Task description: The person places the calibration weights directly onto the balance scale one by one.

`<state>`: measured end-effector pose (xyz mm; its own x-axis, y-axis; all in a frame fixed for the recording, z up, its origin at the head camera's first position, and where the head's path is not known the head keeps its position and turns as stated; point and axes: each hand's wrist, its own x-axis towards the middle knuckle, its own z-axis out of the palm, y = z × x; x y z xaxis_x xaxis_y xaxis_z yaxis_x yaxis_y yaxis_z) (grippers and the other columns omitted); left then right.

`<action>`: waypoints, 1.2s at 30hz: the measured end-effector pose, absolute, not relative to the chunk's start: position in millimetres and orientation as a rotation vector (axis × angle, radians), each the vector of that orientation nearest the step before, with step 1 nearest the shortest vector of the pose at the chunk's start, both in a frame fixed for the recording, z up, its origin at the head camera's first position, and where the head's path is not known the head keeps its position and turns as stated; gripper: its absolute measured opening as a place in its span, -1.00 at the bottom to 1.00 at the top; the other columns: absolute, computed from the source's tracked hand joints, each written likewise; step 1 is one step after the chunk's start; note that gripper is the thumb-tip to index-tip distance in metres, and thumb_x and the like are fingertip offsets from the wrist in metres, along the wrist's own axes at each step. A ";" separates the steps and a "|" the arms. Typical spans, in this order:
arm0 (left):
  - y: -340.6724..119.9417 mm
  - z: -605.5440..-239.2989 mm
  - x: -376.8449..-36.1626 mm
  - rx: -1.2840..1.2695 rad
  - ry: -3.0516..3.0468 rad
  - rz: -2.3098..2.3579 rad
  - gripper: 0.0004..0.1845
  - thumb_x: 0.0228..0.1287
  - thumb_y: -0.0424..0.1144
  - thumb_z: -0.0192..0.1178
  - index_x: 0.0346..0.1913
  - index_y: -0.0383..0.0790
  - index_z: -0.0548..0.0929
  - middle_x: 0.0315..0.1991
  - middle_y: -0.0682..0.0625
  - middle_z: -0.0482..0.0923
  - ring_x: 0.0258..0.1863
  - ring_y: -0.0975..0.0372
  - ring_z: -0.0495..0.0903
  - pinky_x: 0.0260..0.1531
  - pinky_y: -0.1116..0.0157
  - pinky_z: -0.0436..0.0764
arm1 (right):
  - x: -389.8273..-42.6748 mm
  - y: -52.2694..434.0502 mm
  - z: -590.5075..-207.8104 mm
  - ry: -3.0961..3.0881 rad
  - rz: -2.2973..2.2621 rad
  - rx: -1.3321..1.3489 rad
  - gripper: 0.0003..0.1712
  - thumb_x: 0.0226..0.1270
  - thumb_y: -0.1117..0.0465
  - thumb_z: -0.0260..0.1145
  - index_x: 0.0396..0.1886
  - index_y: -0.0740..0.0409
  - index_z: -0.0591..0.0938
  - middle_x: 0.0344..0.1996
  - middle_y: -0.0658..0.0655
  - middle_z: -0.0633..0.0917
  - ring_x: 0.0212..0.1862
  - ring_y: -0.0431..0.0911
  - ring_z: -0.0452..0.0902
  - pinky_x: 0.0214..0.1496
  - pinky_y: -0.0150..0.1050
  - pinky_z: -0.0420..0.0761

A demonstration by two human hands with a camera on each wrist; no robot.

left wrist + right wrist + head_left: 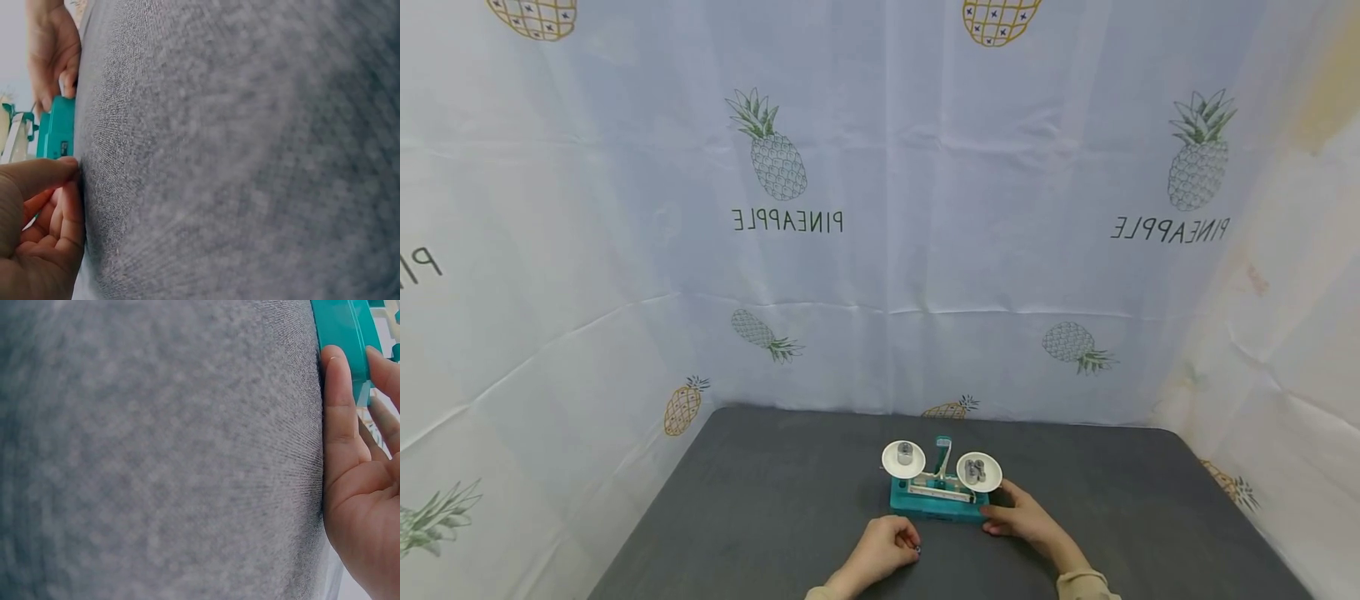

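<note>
A teal balance scale [936, 500] stands on the dark grey mat [760, 517]. Its left white pan [892, 461] carries one metal weight [905, 454]. Its right pan [992, 477] carries several weights [973, 472]. My right hand [1018, 518] holds the right end of the scale's base, with the thumb [337, 412] along the front and the fingers [382, 369] over the teal base [340, 325]. My left hand [887, 546] rests curled on the mat just in front of the scale, and a small dark piece [916, 548] shows at its fingertips. The left wrist view shows that hand's curled fingers [59, 228] beside the teal base [56, 128] and the right hand [53, 50] beyond it.
A pineapple-print cloth [880, 250] hangs behind and at both sides of the table. The mat's back edge [940, 417] runs close behind the scale. Bare mat stretches to the left and right of the scale.
</note>
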<state>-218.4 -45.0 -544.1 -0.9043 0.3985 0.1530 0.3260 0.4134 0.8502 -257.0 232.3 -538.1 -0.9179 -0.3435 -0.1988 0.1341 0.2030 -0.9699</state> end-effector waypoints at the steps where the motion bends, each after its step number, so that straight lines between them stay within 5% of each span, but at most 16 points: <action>1: -44.8 -544.7 -218.5 0.668 2.586 1.522 -0.88 -0.17 -0.50 0.32 -0.52 -0.25 0.64 -0.59 0.12 0.56 -0.64 0.56 0.41 -0.61 0.56 0.47 | -257.0 232.4 -538.0 2.112 -1.763 -0.197 0.01 0.26 0.19 0.27 0.40 0.50 -0.17 -0.06 0.37 0.48 -0.32 -0.13 0.65 -0.21 -0.24 0.69; 19: -54.1 -529.8 -214.1 0.635 2.653 1.521 -0.93 -0.02 -0.42 0.30 -0.49 -0.20 0.63 -0.56 0.13 0.57 -0.59 0.54 0.42 -0.58 0.53 0.48 | -257.5 232.6 -537.7 2.102 -1.769 -0.183 0.04 0.24 0.18 0.29 0.39 0.51 -0.19 -0.09 0.34 0.50 -0.33 -0.15 0.65 -0.22 -0.26 0.69; 36: -78.1 -463.3 -230.3 0.672 2.936 1.452 -0.97 0.09 -0.37 0.26 -0.39 -0.21 0.63 -0.44 0.06 0.57 -0.49 0.46 0.46 -0.51 0.51 0.51 | -258.6 233.1 -538.9 2.111 -1.760 -0.184 0.05 0.23 0.18 0.30 0.39 0.52 -0.19 -0.13 0.31 0.52 -0.33 -0.15 0.65 -0.22 -0.26 0.69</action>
